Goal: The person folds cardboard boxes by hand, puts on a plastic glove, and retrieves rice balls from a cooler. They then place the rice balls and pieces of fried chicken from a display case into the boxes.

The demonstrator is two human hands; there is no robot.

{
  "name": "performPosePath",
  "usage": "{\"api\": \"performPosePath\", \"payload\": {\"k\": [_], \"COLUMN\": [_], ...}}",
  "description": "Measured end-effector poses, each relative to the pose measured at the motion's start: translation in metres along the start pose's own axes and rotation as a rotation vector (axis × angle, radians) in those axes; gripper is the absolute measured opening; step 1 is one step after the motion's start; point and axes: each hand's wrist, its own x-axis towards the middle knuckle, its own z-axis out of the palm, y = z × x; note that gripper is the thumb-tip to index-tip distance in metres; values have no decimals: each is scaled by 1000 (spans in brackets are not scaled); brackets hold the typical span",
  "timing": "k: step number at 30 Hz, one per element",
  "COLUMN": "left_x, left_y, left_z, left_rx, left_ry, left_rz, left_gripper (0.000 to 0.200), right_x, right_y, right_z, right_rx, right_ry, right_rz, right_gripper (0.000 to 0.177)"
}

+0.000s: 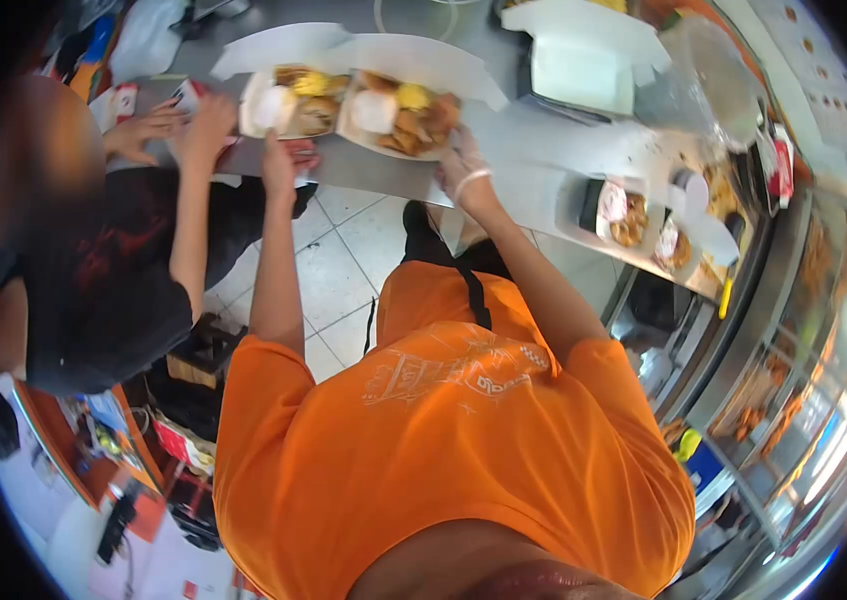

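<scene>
Two white takeaway food boxes with raised lids are side by side at the front edge of the grey counter. The left box (253, 112) and the right box (353, 125) hold browned food pieces (413, 128), something yellow (313, 82) and a white portion, blurred. My left hand (286, 160) is closed at the near edge of the left box, its fingers partly hidden below it. On my right hand (463, 168) is a clear glove. It grips the near right corner of the right box, with its thumb by the food.
A co-worker's hands (188, 125) touch red-and-white packets (123, 100) at the left. An open white box (583, 75) and a clear plastic bag (708, 80) lie at the back right. Smaller filled boxes (628, 215) and a yellow-handled tool (726, 290) are on the right counter.
</scene>
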Motion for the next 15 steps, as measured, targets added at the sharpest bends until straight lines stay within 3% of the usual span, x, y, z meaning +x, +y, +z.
{"api": "performPosePath", "payload": {"k": [2,3,5,7,9,11,13,14,15], "left_x": [12,17,3,-30,-63,-81,-124,-142,-164], "left_y": [4,-1,-6,0,-14,-55,-75,-79,-80], "left_z": [-13,-20,-16,-1,15,36,89,116,150], "left_rx": [-8,-37,23,159,235,514,316,405,437], "left_ry": [16,25,86,229,86,-148,-384,-539,-584], "left_rz": [15,82,196,265,352,712,397,308,213], "left_gripper": [71,69,62,59,57,53,48,44,38], "right_x": [-13,-17,-33,-67,-99,-142,-180,-194,-210], "right_y": [-32,-35,-24,-11,-4,14,39,68,83], "right_z": [1,2,-20,-58,-87,-141,-203,-241,-276], "right_rx": [136,135,56,-1,-25,-103,-200,-322,-172], "right_ry": [-97,-46,-115,-38,34,145,311,426,533], "right_rz": [68,84,-64,-81,-90,-34,-12,-112,-63], "right_gripper": [58,58,39,31,23,22,25,25,24]}}
